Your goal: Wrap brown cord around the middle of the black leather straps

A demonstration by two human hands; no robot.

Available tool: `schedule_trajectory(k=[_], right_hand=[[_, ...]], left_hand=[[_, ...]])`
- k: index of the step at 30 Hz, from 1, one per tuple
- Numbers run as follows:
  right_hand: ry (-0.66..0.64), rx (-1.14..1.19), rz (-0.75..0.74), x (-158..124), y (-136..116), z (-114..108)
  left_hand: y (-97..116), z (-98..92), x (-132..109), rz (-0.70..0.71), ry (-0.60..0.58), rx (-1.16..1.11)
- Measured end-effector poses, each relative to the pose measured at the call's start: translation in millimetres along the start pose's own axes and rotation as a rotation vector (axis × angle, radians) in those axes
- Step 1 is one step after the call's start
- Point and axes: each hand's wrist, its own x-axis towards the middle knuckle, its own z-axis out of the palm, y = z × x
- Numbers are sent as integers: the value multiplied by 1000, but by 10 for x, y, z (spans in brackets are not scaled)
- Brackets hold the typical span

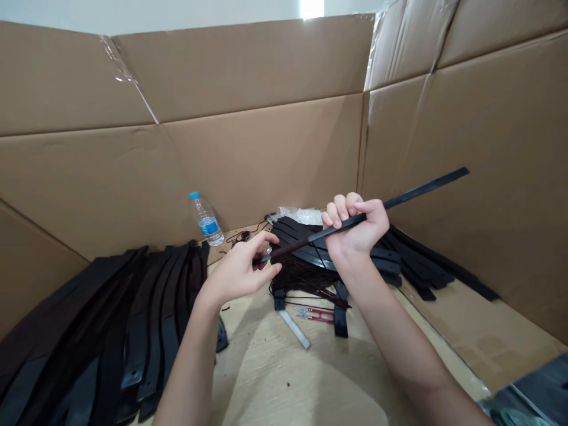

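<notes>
My right hand point(355, 228) is closed in a fist round a long thin black strip point(421, 189), which slants up to the right past the cardboard wall. My left hand point(242, 269) pinches the strip's lower left end, where dark brown cord point(284, 251) is wound round it. Both hands hover over a tangle of dark brown cord point(306, 278) and a stack of curved black strips point(310, 248) on the table.
A big pile of black curved strips point(110, 331) lies at the left. A water bottle point(206, 220) leans against the cardboard wall point(248, 148). Red thread snips point(317, 313) and a white strip point(295, 329) lie on the wooden table point(288, 378). More black strips point(426, 266) lie at the right.
</notes>
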Motion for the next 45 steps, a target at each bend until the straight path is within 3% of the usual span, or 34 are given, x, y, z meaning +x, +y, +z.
schedule_trajectory(k=[7, 14, 19, 23, 29, 32, 36, 38, 40, 42, 45], right_hand=[[-5, -91, -24, 15, -4, -1], [206, -174, -13, 98, -5, -77], [383, -56, -11, 123, -32, -77], [400, -68, 44, 99, -7, -156], [360, -329, 87, 55, -63, -441], [258, -507, 152, 57, -202, -605], [14, -842, 420, 4, -440, -811], [-199, -1091, 559, -106, -570, -859], [-480, -1394, 594, -265, -709, -845], [-693, -1675, 382, -408, -848, -779], [-735, -1937, -291, -432, -1022, -661]], left_hand=[[38, -38, 27, -78, -34, -159], [39, 33, 58, -146, 27, -129], [26, 82, 55, -193, 88, -131], [16, 89, 57, -217, 124, -84], [-23, 172, 98, -197, 154, -48], [-59, 247, 113, -167, 180, -29], [-100, 306, 63, -28, 246, 62], [-116, 329, 7, 36, 275, 127], [-127, 363, -57, 64, 293, 202], [-132, 409, -114, 74, 306, 275], [-125, 485, -171, 120, 331, 336]])
